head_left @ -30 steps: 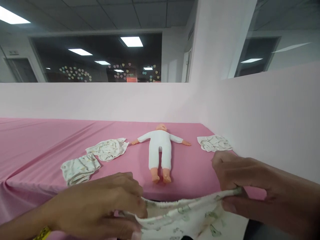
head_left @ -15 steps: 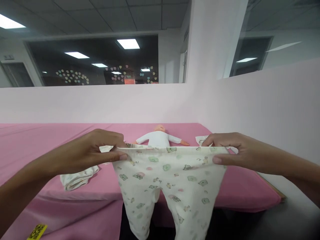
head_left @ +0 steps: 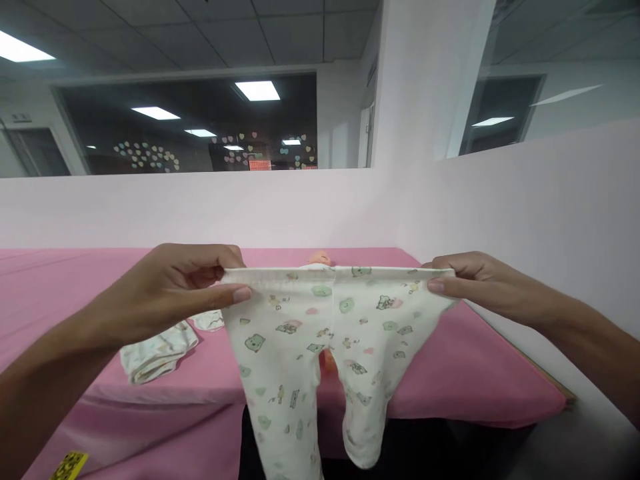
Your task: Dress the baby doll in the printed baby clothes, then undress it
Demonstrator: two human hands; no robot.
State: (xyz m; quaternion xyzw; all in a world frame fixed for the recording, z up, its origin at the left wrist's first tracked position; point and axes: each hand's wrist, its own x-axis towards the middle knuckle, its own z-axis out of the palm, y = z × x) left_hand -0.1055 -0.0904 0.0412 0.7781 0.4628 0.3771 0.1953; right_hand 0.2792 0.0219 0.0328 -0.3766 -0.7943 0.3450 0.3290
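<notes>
White baby pants (head_left: 295,320) with green, pink and yellow prints hang upright by a stretched waistband, their legs dangling over the table's front edge. My left hand (head_left: 200,283) pinches the waistband's left corner between thumb and fingers. At the right corner, my right hand (head_left: 465,277) grips it the same way. Behind the pants a doll (head_left: 320,258) lies on the pink-covered table (head_left: 490,373); only its head and a little more show. Its body is mostly hidden by the cloth.
Folded printed cloth (head_left: 160,353) lies on the table at the left, with another printed piece (head_left: 209,321) beside it. A yellow tag (head_left: 70,465) is at the lower left. A pale wall (head_left: 200,210) with windows stands behind the table.
Both hands have lifted the waistband higher, and the pants now cover most of the doll. The right pant leg has swung left and bunched up.
</notes>
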